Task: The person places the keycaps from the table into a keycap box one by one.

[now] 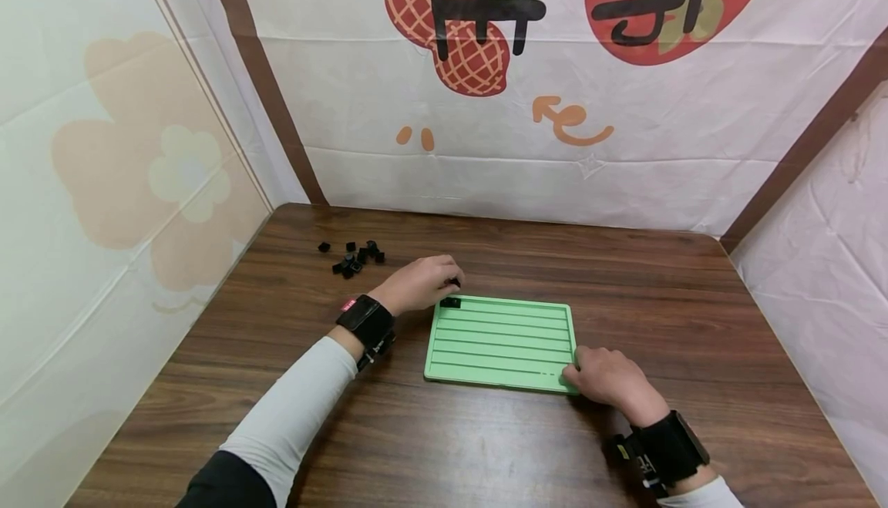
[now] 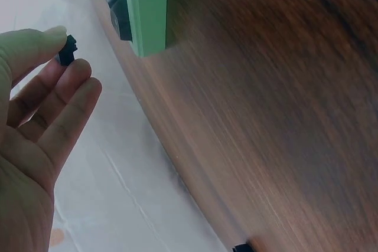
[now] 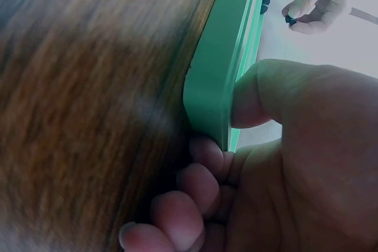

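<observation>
In the head view, my left hand (image 1: 425,283) is just above the far left corner of a green ridged tray (image 1: 499,344). Its thumb and fingertips pinch a small black keycap (image 2: 67,51), held up off the tray in the left wrist view. Black keycaps (image 1: 450,303) sit side by side in the tray's far left corner, in the top row. My right hand (image 1: 609,375) grips the tray's near right corner. Its thumb lies over the rim (image 3: 231,110), and the curled fingers are against the outer side, close to the tabletop.
Several loose black keycaps (image 1: 349,264) lie in a scattered group on the brown wooden table (image 1: 486,446), left of the tray and beyond the left wrist. Printed white cloth (image 1: 527,184) hangs along the table's far edge, with more cloth at both sides.
</observation>
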`<state>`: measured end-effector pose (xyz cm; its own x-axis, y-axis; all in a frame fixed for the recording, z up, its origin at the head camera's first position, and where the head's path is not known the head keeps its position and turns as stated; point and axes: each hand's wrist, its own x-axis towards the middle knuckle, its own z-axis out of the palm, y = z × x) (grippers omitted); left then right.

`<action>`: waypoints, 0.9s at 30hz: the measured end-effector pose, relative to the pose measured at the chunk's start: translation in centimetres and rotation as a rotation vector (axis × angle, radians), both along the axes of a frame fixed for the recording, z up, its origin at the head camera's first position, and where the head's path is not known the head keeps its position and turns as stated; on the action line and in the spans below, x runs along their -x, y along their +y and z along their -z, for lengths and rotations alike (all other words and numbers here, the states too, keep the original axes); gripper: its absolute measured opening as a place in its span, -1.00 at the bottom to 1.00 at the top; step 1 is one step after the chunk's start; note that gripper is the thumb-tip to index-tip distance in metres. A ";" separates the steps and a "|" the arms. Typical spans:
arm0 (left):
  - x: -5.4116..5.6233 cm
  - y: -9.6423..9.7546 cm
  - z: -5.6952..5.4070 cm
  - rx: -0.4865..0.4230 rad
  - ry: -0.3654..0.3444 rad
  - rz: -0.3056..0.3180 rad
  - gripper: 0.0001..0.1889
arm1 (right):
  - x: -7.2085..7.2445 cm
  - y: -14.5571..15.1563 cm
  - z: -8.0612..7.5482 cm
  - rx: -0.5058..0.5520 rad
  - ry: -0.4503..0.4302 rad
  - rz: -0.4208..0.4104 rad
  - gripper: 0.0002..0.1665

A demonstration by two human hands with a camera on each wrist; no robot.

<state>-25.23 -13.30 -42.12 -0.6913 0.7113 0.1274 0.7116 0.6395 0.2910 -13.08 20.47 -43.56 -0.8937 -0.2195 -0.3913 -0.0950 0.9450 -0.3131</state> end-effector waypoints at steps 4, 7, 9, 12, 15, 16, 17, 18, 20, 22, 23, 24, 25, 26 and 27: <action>-0.1 0.3 -0.2 0.001 0.010 0.022 -0.81 | 0.0 0.0 -0.1 0.003 0.002 0.000 -0.77; -0.1 0.5 -0.2 0.003 0.010 0.036 -0.81 | 0.0 0.0 -0.1 0.001 0.009 -0.004 -0.76; -0.1 0.7 -0.1 0.014 0.008 0.041 -0.82 | 0.0 0.0 -0.1 0.001 0.009 -0.005 -0.75; -0.1 0.9 0.1 0.027 0.006 0.041 -0.83 | 0.0 0.0 -0.1 0.002 0.002 -0.005 -0.75; -0.1 1.2 0.2 0.033 0.007 0.044 -0.85 | 0.0 0.0 -0.2 -0.003 -0.003 -0.005 -0.76; -0.1 1.3 0.3 0.034 0.007 0.047 -0.85 | 0.0 0.0 -0.2 -0.006 -0.003 -0.005 -0.76; -0.2 1.4 0.3 0.038 0.008 0.048 -0.86 | 0.0 0.0 -0.2 -0.009 -0.002 -0.005 -0.76; -0.2 1.5 0.3 0.042 0.008 0.050 -0.86 | 0.1 0.0 -0.2 -0.013 -0.002 -0.004 -0.76; -0.2 1.7 0.4 0.051 0.009 0.053 -0.87 | 0.1 -0.1 -0.2 -0.020 -0.002 -0.003 -0.75; -0.2 1.8 0.5 0.057 0.016 0.064 -0.88 | 0.1 -0.1 -0.2 -0.020 -0.001 -0.003 -0.75; -0.2 1.8 0.6 0.059 0.023 0.070 -0.88 | 0.1 -0.1 -0.1 -0.020 -0.001 -0.002 -0.75; -0.2 1.8 0.7 0.061 0.030 0.077 -0.88 | 0.1 -0.1 -0.1 -0.020 0.000 -0.001 -0.75; -0.2 1.9 0.8 0.060 0.037 0.083 -0.88 | 0.1 -0.1 -0.1 -0.019 0.000 -0.001 -0.75; -0.1 1.9 0.9 0.063 0.045 0.089 -0.87 | 0.1 -0.1 -0.1 -0.018 0.001 -0.002 -0.75; -0.1 1.9 1.0 0.062 0.053 0.095 -0.87 | 0.1 -0.1 -0.1 -0.017 0.001 -0.001 -0.75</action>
